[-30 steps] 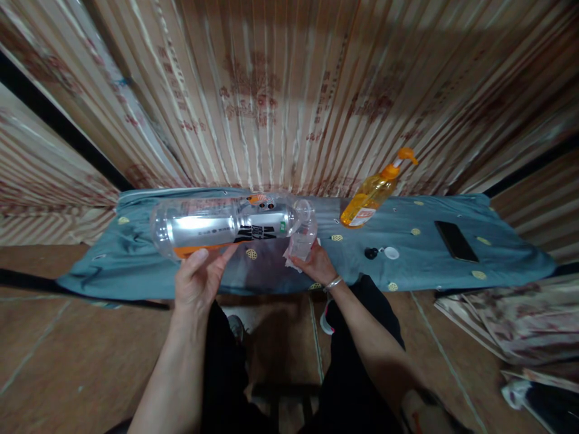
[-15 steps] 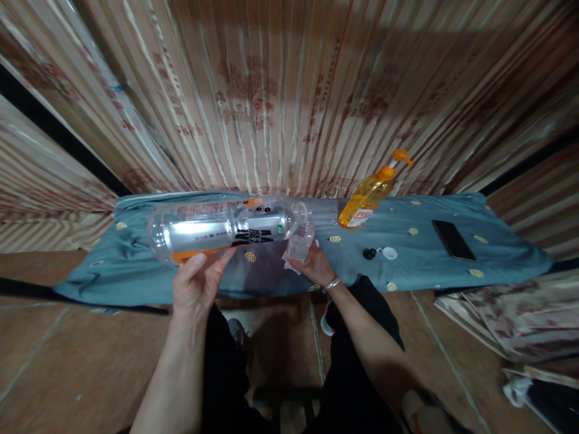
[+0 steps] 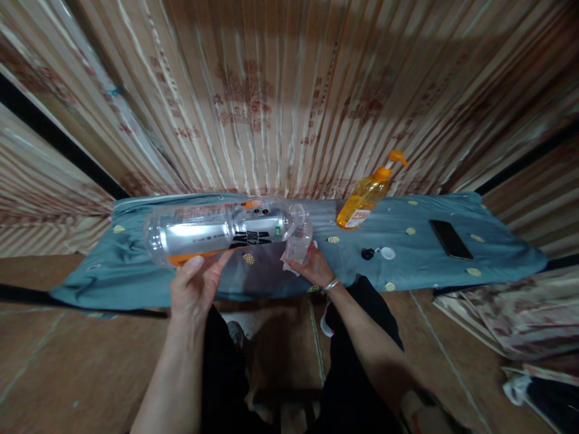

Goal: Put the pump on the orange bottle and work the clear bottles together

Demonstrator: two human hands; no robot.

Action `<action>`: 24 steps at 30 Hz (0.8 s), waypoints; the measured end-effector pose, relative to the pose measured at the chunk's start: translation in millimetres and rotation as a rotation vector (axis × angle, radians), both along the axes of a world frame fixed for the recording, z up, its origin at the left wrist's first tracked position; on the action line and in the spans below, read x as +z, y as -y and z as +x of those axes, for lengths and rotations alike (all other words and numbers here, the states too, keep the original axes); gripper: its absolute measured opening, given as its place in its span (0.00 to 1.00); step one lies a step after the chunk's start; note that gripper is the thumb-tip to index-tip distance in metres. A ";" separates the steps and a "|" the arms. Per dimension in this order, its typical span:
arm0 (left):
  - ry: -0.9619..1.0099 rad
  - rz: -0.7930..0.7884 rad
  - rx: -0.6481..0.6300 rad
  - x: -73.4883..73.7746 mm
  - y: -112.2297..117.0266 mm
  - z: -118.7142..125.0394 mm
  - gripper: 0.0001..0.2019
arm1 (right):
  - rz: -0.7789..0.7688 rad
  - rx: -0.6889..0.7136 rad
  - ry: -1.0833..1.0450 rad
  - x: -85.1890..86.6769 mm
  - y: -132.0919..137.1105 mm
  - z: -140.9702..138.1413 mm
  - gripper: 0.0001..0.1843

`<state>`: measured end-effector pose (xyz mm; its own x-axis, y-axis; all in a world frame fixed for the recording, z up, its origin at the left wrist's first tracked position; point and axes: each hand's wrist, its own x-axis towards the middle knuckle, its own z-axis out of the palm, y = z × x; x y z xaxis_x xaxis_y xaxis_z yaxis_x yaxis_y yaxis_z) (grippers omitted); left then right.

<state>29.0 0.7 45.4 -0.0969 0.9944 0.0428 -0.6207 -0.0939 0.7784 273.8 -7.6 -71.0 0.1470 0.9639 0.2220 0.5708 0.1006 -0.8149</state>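
Note:
A large clear plastic bottle (image 3: 194,232) with a silver, black and orange label lies nearly level above the cloth, its neck to the right. My left hand (image 3: 195,283) grips it from below, thumb and fingers against its near side. The neck meets the mouth of a small clear plastic bottle (image 3: 299,240), which stands tilted. Closed around that small bottle is my right hand (image 3: 314,268), with a pale crumpled paper (image 3: 289,265) showing by its base. I cannot tell whether liquid passes between the bottles.
On the blue cloth-covered table (image 3: 253,283), a pump bottle of orange liquid (image 3: 362,202) stands right of my hands. A black cap (image 3: 368,254), a white cap (image 3: 388,253) and a dark phone (image 3: 450,239) lie further right. A striped curtain (image 3: 289,96) hangs behind.
The whole view has shifted slightly, so things sit a little further left. Both hands keep the same hold, and the two bottles stay mouth to mouth.

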 end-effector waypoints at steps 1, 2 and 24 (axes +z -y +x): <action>-0.002 -0.001 0.001 0.1 0.1 0.1 0.32 | 0.006 -0.005 0.005 -0.8 -0.1 0.0 0.43; -0.004 -0.002 0.003 0.2 0.2 0.3 0.32 | 0.011 -0.008 0.010 -1.8 -0.3 0.1 0.42; -0.012 -0.012 -0.008 0.2 -0.1 -0.5 0.34 | 0.018 -0.014 0.063 -0.4 -0.3 0.8 0.42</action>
